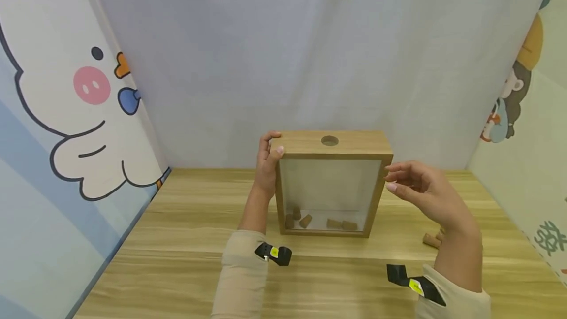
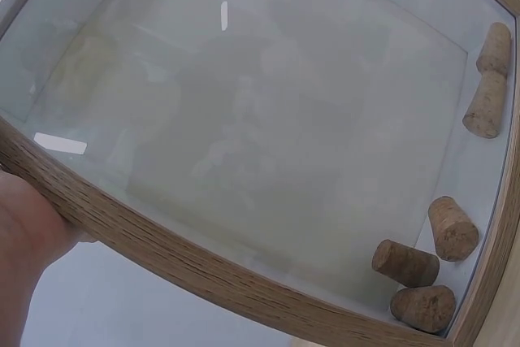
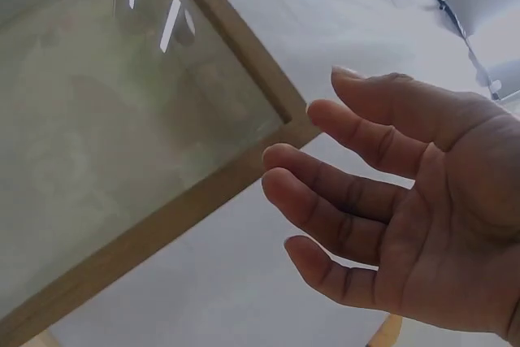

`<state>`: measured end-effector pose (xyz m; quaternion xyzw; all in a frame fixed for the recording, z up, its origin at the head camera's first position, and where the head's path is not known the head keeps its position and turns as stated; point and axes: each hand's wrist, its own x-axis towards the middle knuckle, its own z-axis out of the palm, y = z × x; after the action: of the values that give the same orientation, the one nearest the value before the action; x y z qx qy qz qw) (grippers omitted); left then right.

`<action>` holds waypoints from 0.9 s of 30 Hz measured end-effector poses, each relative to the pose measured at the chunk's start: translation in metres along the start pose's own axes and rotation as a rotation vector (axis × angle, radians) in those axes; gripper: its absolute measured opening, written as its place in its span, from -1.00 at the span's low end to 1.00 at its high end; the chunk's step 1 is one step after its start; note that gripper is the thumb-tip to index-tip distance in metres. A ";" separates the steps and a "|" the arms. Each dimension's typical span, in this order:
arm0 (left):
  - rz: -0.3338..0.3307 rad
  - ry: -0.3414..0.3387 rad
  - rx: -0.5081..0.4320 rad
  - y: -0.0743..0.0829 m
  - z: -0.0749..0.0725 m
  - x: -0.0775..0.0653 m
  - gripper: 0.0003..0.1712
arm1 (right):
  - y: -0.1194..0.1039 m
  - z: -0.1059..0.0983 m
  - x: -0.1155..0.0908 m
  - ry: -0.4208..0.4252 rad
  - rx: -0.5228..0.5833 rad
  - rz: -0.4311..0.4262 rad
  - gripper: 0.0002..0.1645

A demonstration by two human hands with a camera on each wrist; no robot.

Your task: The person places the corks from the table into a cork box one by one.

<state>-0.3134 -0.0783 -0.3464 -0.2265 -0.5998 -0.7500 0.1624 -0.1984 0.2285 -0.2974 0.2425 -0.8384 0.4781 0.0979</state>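
Observation:
A wooden-framed box (image 1: 333, 232) with a clear front and a round hole (image 1: 330, 141) in its top stands upright on the table. My left hand (image 1: 267, 164) grips its upper left corner, thumb at the front edge and fingers behind. Several corks (image 2: 452, 228) lie along the bottom inside, grouped in the left corner and towards the right. Beside the box's upper right corner is my right hand (image 1: 421, 188), its fingers loosely bent with nothing in them. In the right wrist view, the bare palm (image 3: 422, 233) shows next to the frame's corner.
More corks (image 1: 431, 240) lie on the wooden table (image 1: 190, 260) to the right, partly hidden by my right forearm. A pale curtain (image 1: 248, 63) hangs behind the box. Printed cartoon panels (image 1: 57, 87) flank the table on both sides.

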 end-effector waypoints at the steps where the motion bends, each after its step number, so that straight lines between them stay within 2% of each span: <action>1: -0.003 0.003 -0.002 0.000 0.000 0.000 -0.51 | 0.005 0.000 -0.004 0.008 0.010 0.020 -0.64; 6: -0.017 -0.001 -0.013 0.000 0.004 -0.003 -0.49 | 0.028 0.000 -0.029 0.031 0.058 0.122 -0.58; 10: -0.017 -0.019 0.006 -0.001 0.005 -0.004 -0.48 | 0.046 -0.002 -0.049 0.045 0.094 0.161 -0.61; 14: 0.002 -0.014 0.005 -0.001 0.004 -0.002 -0.51 | 0.062 -0.003 -0.066 0.067 0.139 0.212 -0.62; 21: -0.009 -0.015 0.017 0.003 0.000 -0.002 -0.51 | 0.092 -0.011 -0.095 0.123 0.229 0.302 -0.59; 23: -0.016 -0.023 0.024 0.003 -0.001 -0.002 -0.47 | 0.099 -0.014 -0.104 0.133 0.226 0.360 -0.58; 27: -0.027 -0.029 0.024 0.004 -0.002 -0.003 -0.43 | 0.112 -0.017 -0.118 0.177 0.305 0.453 -0.56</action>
<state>-0.3093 -0.0809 -0.3448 -0.2273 -0.6139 -0.7416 0.1462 -0.1534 0.3273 -0.4201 0.0182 -0.7779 0.6277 0.0237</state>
